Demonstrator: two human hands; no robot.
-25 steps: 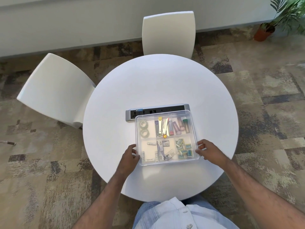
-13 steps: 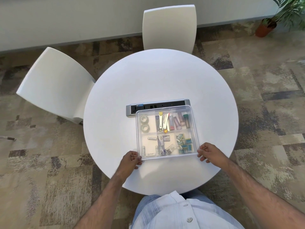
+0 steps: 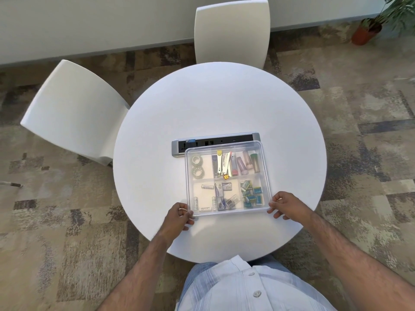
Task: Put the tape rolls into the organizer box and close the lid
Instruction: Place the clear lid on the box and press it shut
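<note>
Counter (image 3: 157, 135) first: organizer box (image 3: 226, 212) sits near our edge, lid (image 3: 224, 151) on, both tape rolls (image 3: 197, 166) inside back-left. Left hand (image 3: 177, 217) and right hand (image 3: 288, 204) pinch the near corners. Risk: uneven pressing, one corner likely stays unseated.

You look down on a round white tabletop (image 3: 220, 104) standing on patchy brown and beige carpet (image 3: 359, 131). Two white chairs (image 3: 231, 30) (image 3: 71, 108) are pulled up at its far and far-left edges. A pale wall (image 3: 112, 19) runs behind, with a potted plant (image 3: 368, 30) in the far-right corner.
</note>
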